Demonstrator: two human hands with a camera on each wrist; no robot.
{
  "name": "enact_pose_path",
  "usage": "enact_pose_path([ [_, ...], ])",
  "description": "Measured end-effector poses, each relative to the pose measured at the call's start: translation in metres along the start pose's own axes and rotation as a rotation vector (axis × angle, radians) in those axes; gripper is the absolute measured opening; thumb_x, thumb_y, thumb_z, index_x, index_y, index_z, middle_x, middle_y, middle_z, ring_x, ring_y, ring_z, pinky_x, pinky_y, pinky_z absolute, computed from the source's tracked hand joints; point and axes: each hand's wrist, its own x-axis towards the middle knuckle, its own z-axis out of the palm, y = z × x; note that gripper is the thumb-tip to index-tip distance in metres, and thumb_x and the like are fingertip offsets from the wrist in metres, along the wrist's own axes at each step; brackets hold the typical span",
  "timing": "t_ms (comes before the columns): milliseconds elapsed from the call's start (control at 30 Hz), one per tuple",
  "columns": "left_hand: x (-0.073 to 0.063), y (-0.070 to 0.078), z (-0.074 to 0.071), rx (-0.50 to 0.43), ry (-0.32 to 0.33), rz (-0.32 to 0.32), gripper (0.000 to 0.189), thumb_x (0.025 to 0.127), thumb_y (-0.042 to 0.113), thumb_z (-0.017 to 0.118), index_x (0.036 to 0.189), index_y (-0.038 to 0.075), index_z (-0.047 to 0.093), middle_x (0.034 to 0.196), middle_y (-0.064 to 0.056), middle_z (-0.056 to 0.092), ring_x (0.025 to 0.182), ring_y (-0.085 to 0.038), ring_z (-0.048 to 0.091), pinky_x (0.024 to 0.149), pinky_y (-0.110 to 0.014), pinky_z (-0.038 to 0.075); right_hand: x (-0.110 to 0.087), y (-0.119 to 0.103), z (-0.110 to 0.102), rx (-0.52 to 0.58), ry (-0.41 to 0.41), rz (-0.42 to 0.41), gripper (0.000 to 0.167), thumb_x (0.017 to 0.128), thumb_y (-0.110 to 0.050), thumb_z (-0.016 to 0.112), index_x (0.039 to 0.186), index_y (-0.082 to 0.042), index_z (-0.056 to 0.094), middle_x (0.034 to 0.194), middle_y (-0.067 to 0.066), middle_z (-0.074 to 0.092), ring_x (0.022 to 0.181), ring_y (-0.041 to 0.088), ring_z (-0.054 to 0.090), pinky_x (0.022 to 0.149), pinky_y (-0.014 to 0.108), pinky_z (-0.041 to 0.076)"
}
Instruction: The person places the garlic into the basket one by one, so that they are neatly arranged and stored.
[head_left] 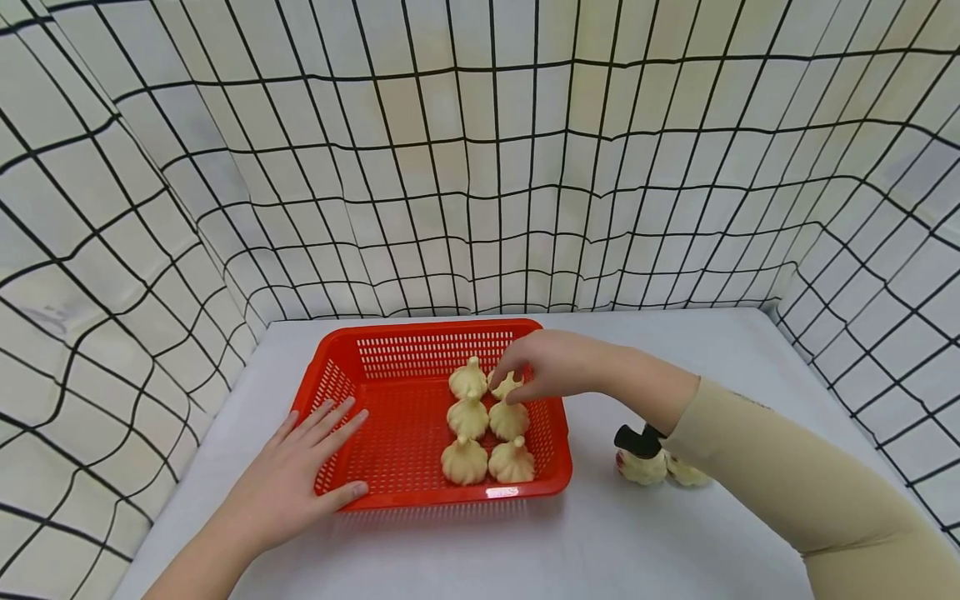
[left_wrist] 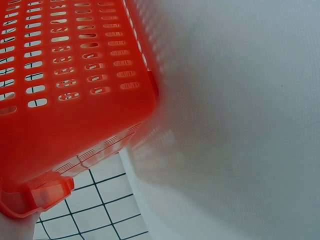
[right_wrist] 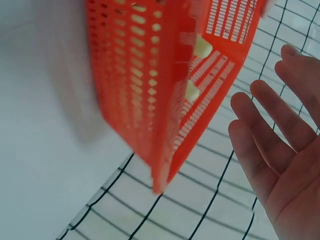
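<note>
A red perforated plastic basket (head_left: 450,502) stands on the white table. In its right half several pale garlic bulbs (head_left: 465,460) sit in two columns. My right hand (head_left: 551,363) hovers over the basket's back right corner. Its fingers partly cover the back right bulb (head_left: 507,385). The right wrist view shows that hand (right_wrist: 280,145) with loosely bent fingers apart and nothing in them. My left hand (head_left: 300,475) lies spread at the basket's left side, its fingertips over the rim. The left wrist view has only a sliver of this hand (left_wrist: 17,227), by the rim.
Right of the basket, two more garlic bulbs (head_left: 642,468) lie on the white tabletop (head_left: 600,533), partly overlapped by the right sleeve (head_left: 795,475) and a black piece (head_left: 636,442) below that wrist. Black netting (head_left: 517,167) over white cloth surrounds the table's back and sides.
</note>
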Motion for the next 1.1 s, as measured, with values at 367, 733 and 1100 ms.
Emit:
enact_pose_path([
  [367, 0.000, -0.001, 0.001, 0.006, 0.004, 0.000, 0.085, 0.085, 0.066, 0.062, 0.155, 0.025, 0.037, 0.161, -0.004, 0.031, 0.146, -0.036, 0.028, 0.121, -0.053, 0.005, -0.044, 0.041, 0.006, 0.122, 0.072, 0.039, 0.021, 0.089, -0.025, 0.076, 0.110, -0.024, 0.077, 0.104, -0.013, 0.069, 0.095, 0.013, 0.063, 0.084, 0.035, 0.056],
  [733, 0.000, -0.002, 0.002, 0.012, -0.006, -0.008, 0.086, 0.085, 0.067, 0.062, 0.156, 0.026, 0.034, 0.161, -0.004, 0.029, 0.146, -0.036, 0.026, 0.122, -0.051, 0.003, -0.092, 0.074, 0.032, 0.229, 0.023, 0.134, 0.018, 0.088, -0.029, 0.077, 0.105, -0.032, 0.075, 0.105, -0.015, 0.068, 0.097, 0.016, 0.063, 0.086, 0.037, 0.057],
  [1100, -0.001, -0.001, 0.001, 0.000, 0.013, 0.000, 0.085, 0.085, 0.066, 0.062, 0.155, 0.024, 0.037, 0.161, -0.005, 0.030, 0.145, -0.037, 0.028, 0.121, -0.052, 0.002, -0.135, 0.094, 0.051, 0.286, -0.023, 0.224, 0.023, 0.087, -0.035, 0.076, 0.109, -0.030, 0.075, 0.117, -0.012, 0.066, 0.114, 0.027, 0.059, 0.094, 0.054, 0.050],
])
